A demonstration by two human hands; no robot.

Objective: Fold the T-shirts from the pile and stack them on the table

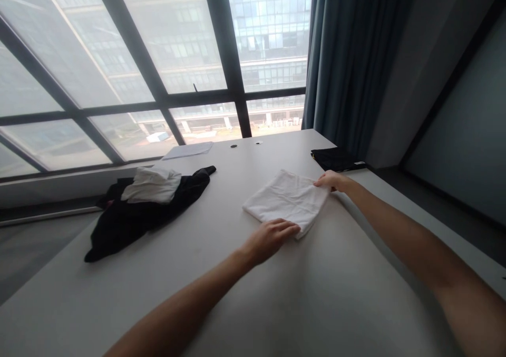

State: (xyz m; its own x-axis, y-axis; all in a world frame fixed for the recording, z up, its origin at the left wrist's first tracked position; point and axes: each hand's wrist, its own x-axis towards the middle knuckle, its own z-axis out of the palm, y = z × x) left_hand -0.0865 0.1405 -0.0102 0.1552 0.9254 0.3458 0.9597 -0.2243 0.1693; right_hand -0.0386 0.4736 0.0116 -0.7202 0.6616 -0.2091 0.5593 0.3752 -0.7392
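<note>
One dark heap of clothes (126,225) lies well to the left of the left hand (272,237), close to the side of the bench (221,214). If something bumps it, it could slide off, and the small white bundle (152,184) on top could tip over. The left hand lies palm down on the near corner of the folded white cloth (286,196); I cannot tell if it grips or only presses. If it drags, the cloth could bunch up and get wrinkles. The cloth is on the bench, between the two hands. The right hand (330,180) pinches the corner on its side. If it pulls hard, the layers could slip and go crooked. Just past the right hand, a black folded pile (334,159) sits near the bench's edge, so a push could knock it down.

Now count, left to right: one dark heap, with too many folds to count the clothes; one small white bundle; one stack of papers (188,150), far ahead of the left hand and to its left; two round holes (233,146), ahead of the left hand; one folded white cloth; two hands; one black folded pile.
</note>
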